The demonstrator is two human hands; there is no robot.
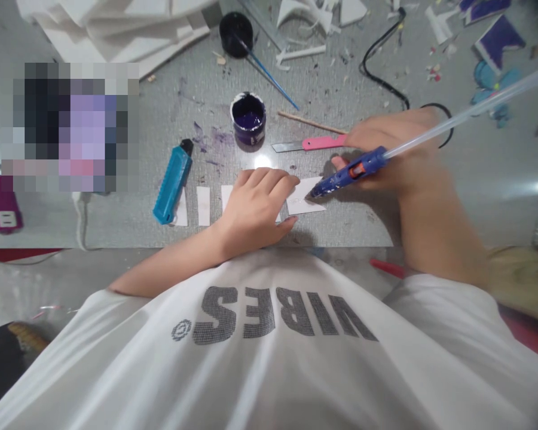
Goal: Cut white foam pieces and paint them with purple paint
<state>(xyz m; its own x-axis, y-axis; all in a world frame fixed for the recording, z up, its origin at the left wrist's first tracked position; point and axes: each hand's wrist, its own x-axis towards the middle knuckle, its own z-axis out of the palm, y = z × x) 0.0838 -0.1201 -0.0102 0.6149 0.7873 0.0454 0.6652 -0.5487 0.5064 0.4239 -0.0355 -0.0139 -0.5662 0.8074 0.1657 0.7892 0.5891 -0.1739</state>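
Observation:
My right hand [385,152] is wrapped round a blue hot glue gun [352,173], with a long clear glue stick [475,107] coming out of its back end. The nozzle points down at a white card piece [300,203] with a slanted right end, and a shiny streak shows there. Palm down, my left hand [255,203] lies over other white pieces just left of it, its fingers stretched out and thumb apart. What is under the palm is hidden. Further left lies a narrow white strip [203,206]. A blue box cutter [174,182] rests partly over another white piece.
Beyond my hands stand a jar of purple paint [248,122] and a black lid [236,34] with a blue brush [273,80]. A pink-handled knife [325,143] and wooden stick [311,122] lie near my right hand. A black cord [374,65], white scraps [307,18] and purple pieces [500,43] lie farther back.

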